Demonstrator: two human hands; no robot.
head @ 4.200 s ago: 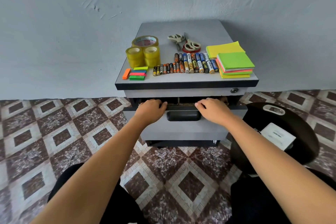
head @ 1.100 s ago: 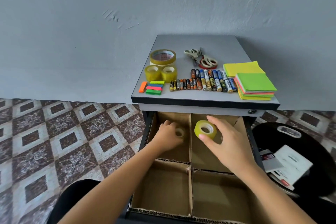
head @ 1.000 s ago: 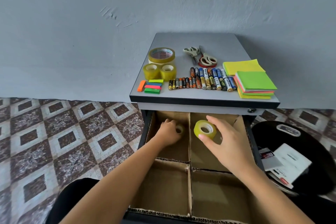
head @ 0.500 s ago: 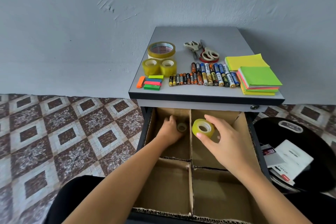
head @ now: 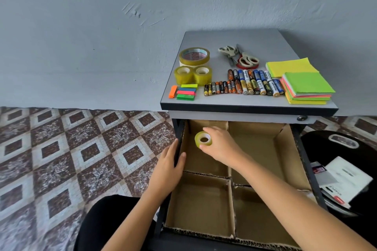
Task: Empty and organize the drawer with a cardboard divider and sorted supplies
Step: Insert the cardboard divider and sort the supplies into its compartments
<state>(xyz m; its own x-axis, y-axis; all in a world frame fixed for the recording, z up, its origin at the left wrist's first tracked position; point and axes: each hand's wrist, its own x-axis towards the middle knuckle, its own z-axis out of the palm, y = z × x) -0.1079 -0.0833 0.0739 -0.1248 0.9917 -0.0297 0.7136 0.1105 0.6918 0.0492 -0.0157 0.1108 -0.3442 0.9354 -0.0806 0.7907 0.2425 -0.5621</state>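
Though glossy, tape ring [head: 197, 143] in right grip [head: 222, 147]

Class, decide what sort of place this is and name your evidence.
Likely a home or small office room: patterned floor tiles, a plain painted wall, and a small drawer cabinet topped with batteries and sticky notes.

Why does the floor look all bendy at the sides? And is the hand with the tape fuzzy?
Head view: the wide lens curves the floor tiles near the picture's edges. In the same head view, the right hand gripping the tape roll looks slightly soft, while the batteries on the cabinet top look crisp. The light is soft and even, with no glare.
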